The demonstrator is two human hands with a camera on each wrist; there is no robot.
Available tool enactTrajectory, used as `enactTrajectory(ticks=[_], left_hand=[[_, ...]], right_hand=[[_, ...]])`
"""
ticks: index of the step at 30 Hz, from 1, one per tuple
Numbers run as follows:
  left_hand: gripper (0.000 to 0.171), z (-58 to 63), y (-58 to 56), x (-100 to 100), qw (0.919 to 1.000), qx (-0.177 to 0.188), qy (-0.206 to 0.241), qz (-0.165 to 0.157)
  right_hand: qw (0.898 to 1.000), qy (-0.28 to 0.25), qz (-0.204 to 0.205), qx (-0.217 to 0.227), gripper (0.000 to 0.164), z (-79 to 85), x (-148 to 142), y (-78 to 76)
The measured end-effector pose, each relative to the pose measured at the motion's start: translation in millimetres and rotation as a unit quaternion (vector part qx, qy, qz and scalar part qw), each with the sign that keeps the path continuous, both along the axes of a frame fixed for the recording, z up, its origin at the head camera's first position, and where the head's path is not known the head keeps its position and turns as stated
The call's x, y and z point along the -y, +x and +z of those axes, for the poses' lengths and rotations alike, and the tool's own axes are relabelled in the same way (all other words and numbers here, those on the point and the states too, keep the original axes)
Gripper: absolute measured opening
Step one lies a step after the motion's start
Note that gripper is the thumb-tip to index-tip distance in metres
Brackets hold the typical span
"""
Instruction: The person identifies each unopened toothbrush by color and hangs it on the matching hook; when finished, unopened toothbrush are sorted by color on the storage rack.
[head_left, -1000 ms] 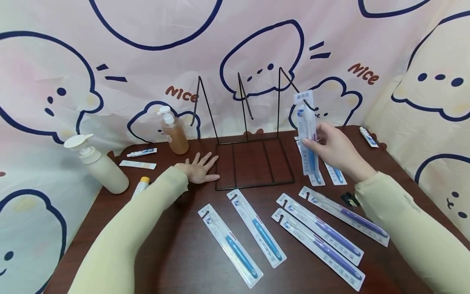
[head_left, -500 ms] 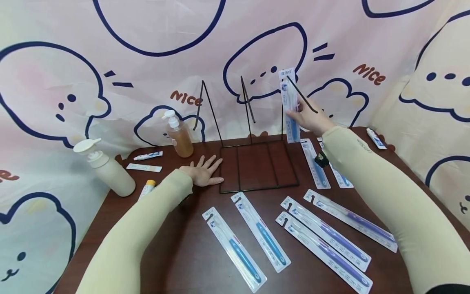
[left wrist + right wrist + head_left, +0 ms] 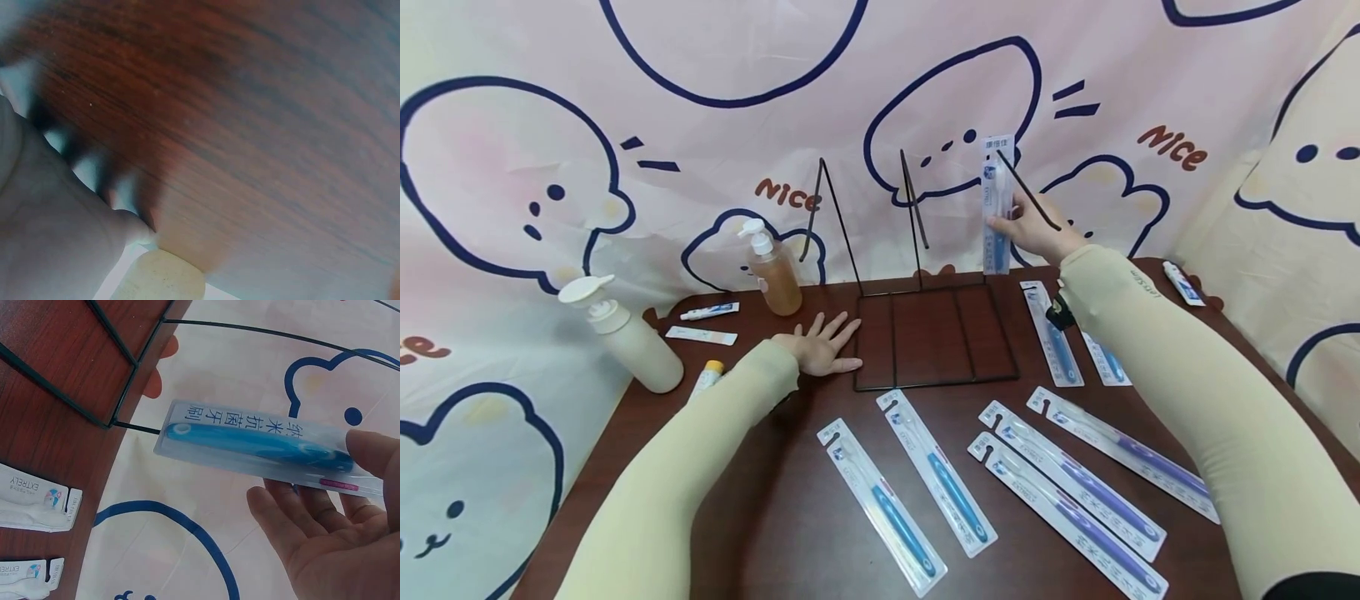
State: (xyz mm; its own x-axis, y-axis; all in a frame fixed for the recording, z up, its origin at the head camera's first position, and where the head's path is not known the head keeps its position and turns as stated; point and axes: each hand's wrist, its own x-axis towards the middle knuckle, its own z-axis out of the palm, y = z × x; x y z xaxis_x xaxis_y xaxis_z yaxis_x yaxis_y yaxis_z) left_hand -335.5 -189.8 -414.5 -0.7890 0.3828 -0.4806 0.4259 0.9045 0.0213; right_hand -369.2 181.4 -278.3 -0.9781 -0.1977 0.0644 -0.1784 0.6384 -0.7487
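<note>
My right hand (image 3: 1037, 225) pinches a packaged toothbrush (image 3: 997, 208) with a blue handle, held upright at the back. The right prong (image 3: 1028, 192) of a black wire rack (image 3: 936, 385) passes through the top of its card, near the prong's inner end. In the right wrist view, thumb and fingers grip the toothbrush pack (image 3: 250, 447) by its sides. My left hand (image 3: 822, 346) lies with fingers spread on the table, beside the left edge of the rack's base. Only part of the left hand (image 3: 50, 219) shows in its wrist view. The rack's other two prongs hold nothing.
Blue packaged toothbrushes (image 3: 883, 508) and purple ones (image 3: 1067, 517) lie in front of the rack; two blue packs (image 3: 1052, 333) lie right of it. Pump bottles (image 3: 632, 346), (image 3: 775, 279) and small tubes (image 3: 710, 311) stand or lie left. Another tube (image 3: 1183, 283) lies far right.
My right hand has slid the toothbrush back along the right prong, from its front end to the inner end. The left hand has stayed on the table.
</note>
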Motion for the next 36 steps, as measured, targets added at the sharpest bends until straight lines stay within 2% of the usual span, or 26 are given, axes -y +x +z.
enactTrajectory(ticks=[4,9,14,19,23,28,31,36], left_hand=[[0.087,-0.9,1.4,-2,1.0,0.005,0.003,-0.005],[0.087,-1.5,2.7,-3,0.9999,0.007,0.009,-0.004],[0.086,-2.4,-0.3,-2,0.9999,0.004,0.015,0.007],[0.087,-2.2,-4.9,1,0.9998,-0.002,0.014,0.011],[0.088,-0.5,-5.3,4,0.9999,-0.006,0.013,0.008],[0.088,7.1,-1.2,5,0.9998,-0.005,0.021,0.005],[0.087,9.2,-0.1,5,0.9997,-0.005,0.022,0.006],[0.088,6.1,0.1,4,0.9998,-0.005,0.018,0.002]], right_hand=[[1.0,0.014,0.006,0.008,0.056,-1.0,-2,2.1],[1.0,0.022,-0.005,0.016,0.052,-0.4,-8,9.1],[0.998,0.052,0.002,0.022,0.057,7.1,-27,26.3],[0.993,0.117,0.009,0.027,0.059,6.1,-64,48.8],[0.984,0.175,-0.01,0.037,0.055,-9.1,-102,67.9],[0.967,0.237,-0.039,0.085,0.06,-44.8,-144,85.8],[0.955,0.268,-0.049,0.114,0.066,-67.1,-161,94.3],[0.94,0.31,-0.066,0.127,0.074,-95.3,-176,103.2]])
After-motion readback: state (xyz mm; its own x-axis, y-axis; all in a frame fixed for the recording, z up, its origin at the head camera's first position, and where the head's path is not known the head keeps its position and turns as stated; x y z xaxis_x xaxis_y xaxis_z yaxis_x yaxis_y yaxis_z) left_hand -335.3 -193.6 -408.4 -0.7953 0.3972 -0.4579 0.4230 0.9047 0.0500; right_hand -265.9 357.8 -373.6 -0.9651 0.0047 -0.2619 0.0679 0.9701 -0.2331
